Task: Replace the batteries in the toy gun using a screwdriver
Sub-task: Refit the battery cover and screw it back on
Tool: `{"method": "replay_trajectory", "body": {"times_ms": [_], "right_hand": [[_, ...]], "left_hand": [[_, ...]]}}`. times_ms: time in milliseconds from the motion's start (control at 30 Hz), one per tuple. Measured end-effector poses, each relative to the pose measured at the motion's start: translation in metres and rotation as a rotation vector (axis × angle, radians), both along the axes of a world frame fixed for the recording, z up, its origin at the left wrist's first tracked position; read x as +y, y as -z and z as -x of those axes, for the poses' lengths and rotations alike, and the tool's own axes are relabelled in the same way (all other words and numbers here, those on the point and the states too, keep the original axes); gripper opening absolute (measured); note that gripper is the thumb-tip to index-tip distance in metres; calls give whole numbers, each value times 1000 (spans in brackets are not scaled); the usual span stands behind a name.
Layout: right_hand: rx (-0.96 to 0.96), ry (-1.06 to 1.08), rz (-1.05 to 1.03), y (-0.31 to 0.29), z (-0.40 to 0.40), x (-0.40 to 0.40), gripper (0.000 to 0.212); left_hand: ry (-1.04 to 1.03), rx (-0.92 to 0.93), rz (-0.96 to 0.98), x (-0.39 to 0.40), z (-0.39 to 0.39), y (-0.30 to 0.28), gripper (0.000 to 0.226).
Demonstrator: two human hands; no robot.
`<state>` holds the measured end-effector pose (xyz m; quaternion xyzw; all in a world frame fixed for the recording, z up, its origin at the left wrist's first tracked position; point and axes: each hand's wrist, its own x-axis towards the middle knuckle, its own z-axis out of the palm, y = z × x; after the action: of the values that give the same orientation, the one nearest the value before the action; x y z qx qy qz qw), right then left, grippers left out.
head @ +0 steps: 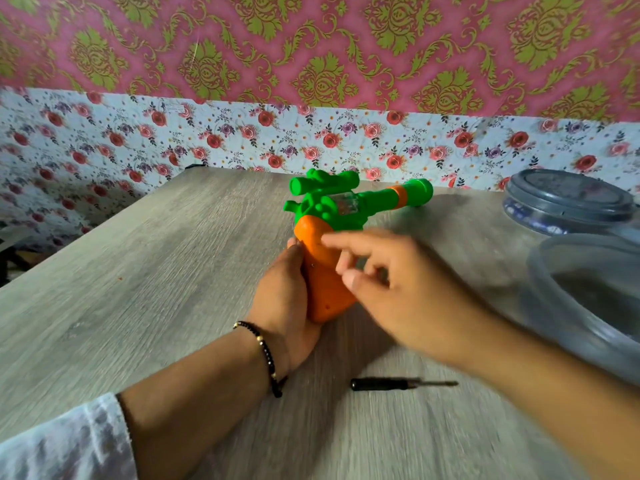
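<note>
The toy gun (349,206) has a green body and barrel and an orange grip, and it lies on the grey wooden table (138,289) with the barrel pointing to the far right. My left hand (282,299) grips the orange grip from the left side. Just right of the grip hovers my right hand (391,289), blurred, its fingers loosely spread over the grip and holding nothing. A small black-handled screwdriver (401,383) lies on the table in front of me, under my right forearm, tip pointing right.
A clear plastic container (595,296) stands open at the right edge of the table, and its grey lid (568,199) lies behind it. A floral-papered wall (173,140) runs close behind the table's far edge.
</note>
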<state>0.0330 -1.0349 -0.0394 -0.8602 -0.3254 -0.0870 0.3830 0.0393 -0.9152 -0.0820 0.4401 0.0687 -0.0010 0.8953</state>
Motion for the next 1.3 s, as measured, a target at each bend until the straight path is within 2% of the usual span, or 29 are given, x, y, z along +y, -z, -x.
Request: {"method": "replay_trajectory", "body": {"times_ms": [67,167,300,367,433,533,633,733,800,833,900,967,1133,1300], "right_hand": [[139,-61,-6,-23,0,-12,23],[207,-197,311,-47,7,-28,7],[152,-216,702,-39,12,-30,26],[185,-208,874,-31,13,-27,34],[251,-234,922,-23,15,-24,31],[318,-285,857,-18,12,-20,17],[264,-298,783,-30,7,-26,13],[164,-258,397,-50,3,-35,17],[178,-258,139,-56,0,-39,20],[192,-268,78,-56,0,-39,20],[191,-278,48,-47,-3,-36,13],[107,-239,23,-38,-7,-33,8],[-24,-226,-122,-31,-10,-29,8],[-170,-184,-88,-31,-8,-28,9]], "left_hand": [[-26,9,-38,-1,1,-3,45],[-49,50,-33,-2,3,-5,49],[-35,54,-20,-1,3,-6,49],[-31,41,-25,-2,3,-6,45],[-41,35,-27,-2,3,-6,45],[-34,15,-45,-3,3,-6,45],[-38,0,-70,-3,2,-4,43],[-54,-17,-115,-4,2,-2,45],[-62,-45,-148,-5,3,-1,43],[-60,-67,-157,-4,2,0,40],[-45,-107,-165,-4,2,2,35],[-36,-129,-167,-4,2,3,34],[-12,-166,-182,-3,2,3,35],[-17,-179,-197,-3,1,4,32]]}}
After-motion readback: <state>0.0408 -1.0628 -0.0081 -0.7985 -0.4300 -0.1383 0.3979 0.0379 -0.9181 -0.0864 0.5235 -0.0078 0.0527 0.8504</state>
